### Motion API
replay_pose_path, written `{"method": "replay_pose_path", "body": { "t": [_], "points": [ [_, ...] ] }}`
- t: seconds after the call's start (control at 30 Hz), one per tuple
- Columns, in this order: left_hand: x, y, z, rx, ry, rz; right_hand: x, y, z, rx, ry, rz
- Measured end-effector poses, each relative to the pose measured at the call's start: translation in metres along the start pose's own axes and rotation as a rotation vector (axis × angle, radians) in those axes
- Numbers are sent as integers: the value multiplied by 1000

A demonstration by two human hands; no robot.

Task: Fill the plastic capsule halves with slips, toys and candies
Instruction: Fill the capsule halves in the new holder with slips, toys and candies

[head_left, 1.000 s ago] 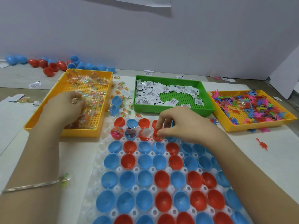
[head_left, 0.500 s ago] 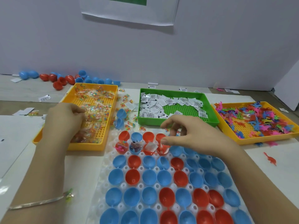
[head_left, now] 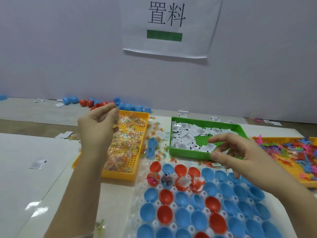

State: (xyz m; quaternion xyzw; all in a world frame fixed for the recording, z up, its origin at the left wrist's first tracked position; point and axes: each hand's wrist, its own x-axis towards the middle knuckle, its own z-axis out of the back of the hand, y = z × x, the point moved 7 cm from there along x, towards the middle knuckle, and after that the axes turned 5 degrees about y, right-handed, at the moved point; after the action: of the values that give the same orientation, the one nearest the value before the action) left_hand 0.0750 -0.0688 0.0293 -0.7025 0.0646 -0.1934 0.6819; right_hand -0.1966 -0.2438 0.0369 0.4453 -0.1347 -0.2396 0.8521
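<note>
Red and blue capsule halves (head_left: 199, 219) sit open side up in a white holder sheet (head_left: 137, 194). Four halves in the second row hold fillings, among them a red one with a slip (head_left: 183, 182) and a red one with a toy (head_left: 197, 184). My left hand (head_left: 97, 129) is raised over the yellow candy tray (head_left: 135, 174), fingers curled in; a blurred clear candy packet seems pinched in them. My right hand (head_left: 240, 158) hovers over the front edge of the green slip tray (head_left: 187, 154), fingers apart and holding nothing. At the far right is the yellow toy tray (head_left: 291, 174).
Loose candies and two blue halves (head_left: 151, 147) lie between the candy and slip trays. More red and blue halves (head_left: 101, 103) line the back wall under a paper sign (head_left: 168, 26). A stray slip (head_left: 37, 163) lies on the white sheet at left.
My left hand rose out of the candy tray with fingers curled. My right hand left the filled red half and moved up to the green tray, opening. The view tilted upward.
</note>
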Motion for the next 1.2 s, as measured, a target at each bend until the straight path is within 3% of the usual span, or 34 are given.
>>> {"method": "replay_pose_path", "body": {
  "t": [0.1, 0.3, 0.53, 0.7, 0.87, 0.93, 0.97, 1.07, 1.2],
  "points": [
    [-31, -17, -50, -366, 276, 144, 1, 3, -7, 89, -5, 8],
    [-93, -26, -119, -528, 640, 266, -5, 18, -16, 235, -12, 47],
    [-118, -28, -139, -633, 808, 324, -11, 27, -11, 295, -127, 101],
    [-114, -28, -133, -335, 940, 250, -8, 19, -7, 299, -134, 80],
    [-104, -23, -128, -385, 795, 275, 5, -5, 1, 243, -155, -16],
    [-99, -19, -126, -433, 752, 335, 12, -34, 16, 50, -251, -112],
    [-96, -18, -125, -446, 743, 353, 15, -50, 24, -170, -288, -177],
    [-93, -16, -123, -437, 738, 369, 17, -92, 33, -722, -211, -404],
    [-93, -13, -123, -438, 747, 402, 20, -108, 20, -838, 12, -461]
  ]
}}
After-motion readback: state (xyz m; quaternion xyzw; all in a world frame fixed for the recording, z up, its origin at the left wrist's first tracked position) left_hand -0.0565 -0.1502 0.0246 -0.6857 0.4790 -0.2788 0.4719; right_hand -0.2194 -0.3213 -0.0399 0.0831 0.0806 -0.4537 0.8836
